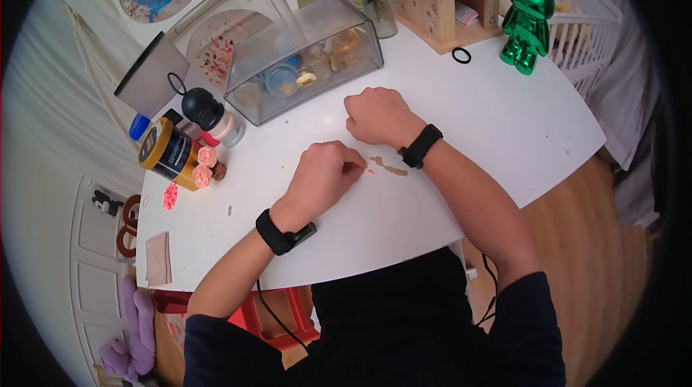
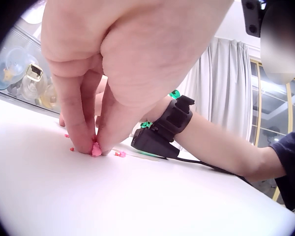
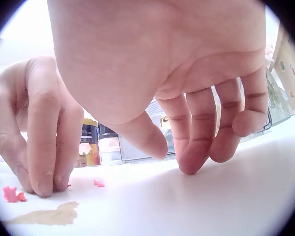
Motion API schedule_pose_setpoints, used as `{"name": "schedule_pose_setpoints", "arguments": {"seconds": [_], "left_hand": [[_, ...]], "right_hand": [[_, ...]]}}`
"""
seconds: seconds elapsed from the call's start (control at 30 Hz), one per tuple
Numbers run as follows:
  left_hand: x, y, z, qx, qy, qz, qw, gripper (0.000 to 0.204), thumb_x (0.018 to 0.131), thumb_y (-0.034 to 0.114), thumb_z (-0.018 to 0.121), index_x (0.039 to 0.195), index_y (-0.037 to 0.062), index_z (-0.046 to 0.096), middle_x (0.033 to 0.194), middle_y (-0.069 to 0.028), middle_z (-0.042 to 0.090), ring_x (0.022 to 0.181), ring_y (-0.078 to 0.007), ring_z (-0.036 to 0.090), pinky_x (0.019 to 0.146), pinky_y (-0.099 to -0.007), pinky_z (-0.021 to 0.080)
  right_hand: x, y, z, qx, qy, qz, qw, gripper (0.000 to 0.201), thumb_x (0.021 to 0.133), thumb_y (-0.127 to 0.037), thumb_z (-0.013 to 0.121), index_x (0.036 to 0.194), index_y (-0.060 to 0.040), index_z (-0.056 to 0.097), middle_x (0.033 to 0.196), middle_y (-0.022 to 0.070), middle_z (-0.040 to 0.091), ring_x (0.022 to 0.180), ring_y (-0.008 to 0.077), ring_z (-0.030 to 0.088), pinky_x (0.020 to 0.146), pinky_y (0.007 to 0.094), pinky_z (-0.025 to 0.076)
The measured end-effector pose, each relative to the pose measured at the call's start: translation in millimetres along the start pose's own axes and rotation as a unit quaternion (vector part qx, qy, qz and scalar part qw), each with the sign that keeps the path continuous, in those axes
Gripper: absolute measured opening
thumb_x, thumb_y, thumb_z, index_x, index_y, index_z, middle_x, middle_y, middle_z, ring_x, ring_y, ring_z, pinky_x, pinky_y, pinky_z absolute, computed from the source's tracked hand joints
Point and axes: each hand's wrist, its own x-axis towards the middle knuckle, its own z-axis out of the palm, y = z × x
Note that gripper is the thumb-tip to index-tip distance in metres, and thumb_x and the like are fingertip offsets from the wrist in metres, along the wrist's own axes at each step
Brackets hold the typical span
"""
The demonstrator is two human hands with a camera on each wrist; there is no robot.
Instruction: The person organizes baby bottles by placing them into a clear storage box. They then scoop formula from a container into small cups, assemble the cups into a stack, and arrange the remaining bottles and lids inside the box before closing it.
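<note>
Over the middle of the white table [image 1: 447, 192], my left hand [image 1: 317, 178] points down and pinches a small pink crumb [image 2: 96, 149] between thumb and fingertips, right at the tabletop. More pink and red bits [image 2: 120, 154] lie around those fingertips. My right hand [image 1: 382, 114] is farther back and to the right. Its fingers [image 3: 194, 157] bend loosely, fingertips close over the table, with nothing between them and the thumb. A torn tan strip [image 1: 389, 165] lies flat between the two hands.
A grey transparent case [image 1: 303, 62] of small items stands behind the hands. At left are a black-capped bottle [image 1: 209, 113], a yellow tub [image 1: 169, 152], pink flowers [image 1: 205, 167], pink bits [image 1: 170, 196] and a folded cloth [image 1: 158, 258]. A wooden house [image 1: 447, 12] and green bear figure [image 1: 530, 19] stand back right.
</note>
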Motion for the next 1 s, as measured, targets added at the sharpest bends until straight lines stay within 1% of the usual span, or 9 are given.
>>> {"name": "schedule_pose_setpoints", "arguments": {"seconds": [0.1, 0.2, 0.3, 0.5, 0.7, 0.73, 0.83, 0.9, 1.0], "left_hand": [[3.8, 5.1, -6.7, -0.003, -0.033, -0.038, 0.999, 0.015, 0.087, 0.001, 0.08, 0.101, 0.0041, 0.085, 0.094, -0.014, 0.081, 0.083, -0.0258, 0.079, 0.082, -0.033, 0.063], [10.0, -3.3, -10.8, -0.105, -0.073, -0.105, 0.986, 0.013, 0.088, 0.0, 0.079, 0.1, 0.0009, 0.085, 0.093, -0.0106, 0.082, 0.083, -0.018, 0.078, 0.082, -0.0302, 0.061], [7.6, -25.9, -16.9, -0.225, -0.047, -0.117, 0.966, 0.013, 0.09, -0.001, 0.079, 0.102, -0.0019, 0.084, 0.094, -0.0072, 0.082, 0.084, -0.0121, 0.075, 0.082, -0.0287, 0.06], [-36.9, -75.2, -61.0, -0.293, 0.005, -0.173, 0.94, 0.016, 0.094, 0.002, 0.08, 0.108, -0.0056, 0.082, 0.096, -0.0074, 0.08, 0.087, -0.013, 0.074, 0.082, -0.0269, 0.061], [-146.4, -134.4, -139.4, -0.291, 0.157, -0.273, 0.903, 0.015, 0.096, 0.005, 0.078, 0.108, -0.0044, 0.081, 0.098, -0.0077, 0.079, 0.087, -0.0144, 0.074, 0.086, -0.0288, 0.062], [-166.9, -141.7, -154.1, -0.294, 0.185, -0.295, 0.89, 0.015, 0.096, 0.004, 0.078, 0.107, -0.0041, 0.081, 0.098, -0.0075, 0.079, 0.087, -0.0145, 0.074, 0.087, -0.0291, 0.062], [-218.6, -184.7, -188.0, -0.255, 0.232, -0.35, 0.871, 0.015, 0.097, 0.006, 0.076, 0.106, -0.0051, 0.081, 0.099, -0.0085, 0.079, 0.089, -0.0156, 0.075, 0.09, -0.0288, 0.063], [-242.8, -227.0, -198.0, -0.222, 0.265, -0.373, 0.861, 0.017, 0.098, 0.007, 0.075, 0.106, -0.0077, 0.08, 0.101, -0.011, 0.08, 0.09, -0.018, 0.077, 0.088, -0.0296, 0.065], [-246.9, -276.1, -201.4, -0.172, 0.323, -0.435, 0.823, 0.015, 0.092, 0.003, 0.077, 0.101, -0.0073, 0.082, 0.096, -0.0143, 0.082, 0.083, -0.0209, 0.079, 0.085, -0.0292, 0.065]], "right_hand": [[0.4, 0.0, -1.3, 0.0, -0.007, -0.001, 1.0, 0.017, 0.085, -0.012, 0.065, 0.09, -0.0034, 0.079, 0.095, 0.0209, 0.079, 0.092, 0.0403, 0.078, 0.082, 0.049, 0.062], [-1.6, -0.7, 0.3, -0.001, -0.006, -0.002, 1.0, 0.019, 0.086, -0.014, 0.065, 0.094, -0.0039, 0.079, 0.097, 0.0206, 0.079, 0.094, 0.0401, 0.078, 0.084, 0.0495, 0.062], [-0.5, -1.0, -1.9, -0.007, -0.01, -0.004, 1.0, 0.02, 0.088, -0.016, 0.065, 0.098, -0.0042, 0.078, 0.098, 0.0205, 0.079, 0.095, 0.0402, 0.078, 0.084, 0.0502, 0.062], [-2.0, 1.8, 1.4, -0.002, 0.0, -0.011, 1.0, 0.019, 0.094, -0.022, 0.065, 0.097, -0.0052, 0.073, 0.09, 0.0188, 0.077, 0.089, 0.0404, 0.075, 0.081, 0.0521, 0.06], [0.9, 10.9, 12.4, -0.023, 0.032, -0.029, 0.999, 0.017, 0.093, -0.024, 0.065, 0.099, -0.0103, 0.074, 0.09, 0.0168, 0.078, 0.09, 0.0405, 0.075, 0.081, 0.0532, 0.059], [-4.0, 4.2, 3.3, -0.007, 0.032, -0.04, 0.999, 0.021, 0.091, -0.022, 0.065, 0.096, -0.0029, 0.073, 0.091, 0.0236, 0.076, 0.092, 0.0451, 0.075, 0.082, 0.0579, 0.059], [-5.3, 1.7, 0.7, -0.01, 0.023, -0.038, 0.999, 0.018, 0.094, -0.021, 0.065, 0.098, -0.0047, 0.071, 0.089, 0.0199, 0.076, 0.09, 0.0422, 0.074, 0.081, 0.0548, 0.058], [-5.7, -4.3, -2.1, -0.006, -0.002, -0.02, 1.0, 0.016, 0.094, -0.02, 0.065, 0.099, -0.0057, 0.07, 0.088, 0.0181, 0.076, 0.088, 0.0409, 0.073, 0.08, 0.0532, 0.058], [-4.5, -10.4, -6.8, -0.015, -0.024, 0.001, 1.0, 0.014, 0.095, -0.02, 0.067, 0.1, -0.0069, 0.07, 0.086, 0.0152, 0.075, 0.086, 0.0382, 0.073, 0.079, 0.0504, 0.058]]}}
